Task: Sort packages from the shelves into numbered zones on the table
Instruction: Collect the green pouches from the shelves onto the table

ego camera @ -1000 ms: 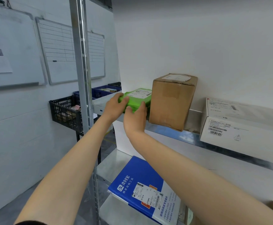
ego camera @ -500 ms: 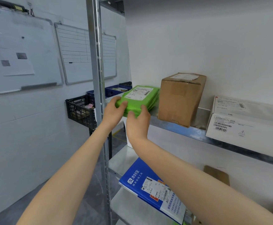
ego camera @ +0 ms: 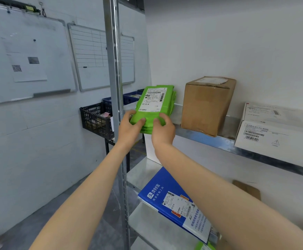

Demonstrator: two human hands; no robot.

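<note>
Green package point(ego camera: 154, 103), a soft mailer with a white printed label, is at the left end of the upper shelf point(ego camera: 210, 139), tipped up so the label faces the camera. Both hands hold its near edge. The left hand point(ego camera: 129, 127) has its grip clamped on the near left corner, thumb across the green face and the fingers hidden underneath. The right hand point(ego camera: 163, 131) has its grip closed on the near right corner, fingertips curled onto the face. Whether the far edge of the mailer touches the shelf cannot be told.

On the left wall hang two whiteboards, one point(ego camera: 26, 56) with sheets of paper stuck on it, the other point(ego camera: 96, 56) ruled in a grid. Below them a black crate point(ego camera: 96, 118) sits on a dark stand, with blue crates point(ego camera: 129, 98) behind it. A grey metal upright point(ego camera: 113, 87) of the rack runs from top to bottom, just left of the hands.

Right of the green package, near but apart, a brown cardboard box point(ego camera: 206, 105) stands on the upper shelf, slightly overhanging the front lip. Further right lies a white box point(ego camera: 276, 134) with barcodes on its side. On the lower shelf point(ego camera: 143, 172) lies a blue package point(ego camera: 165, 195) with a label, between the two forearms, and a brown carton point(ego camera: 248, 190) shows behind the right forearm. The floor is grey.
</note>
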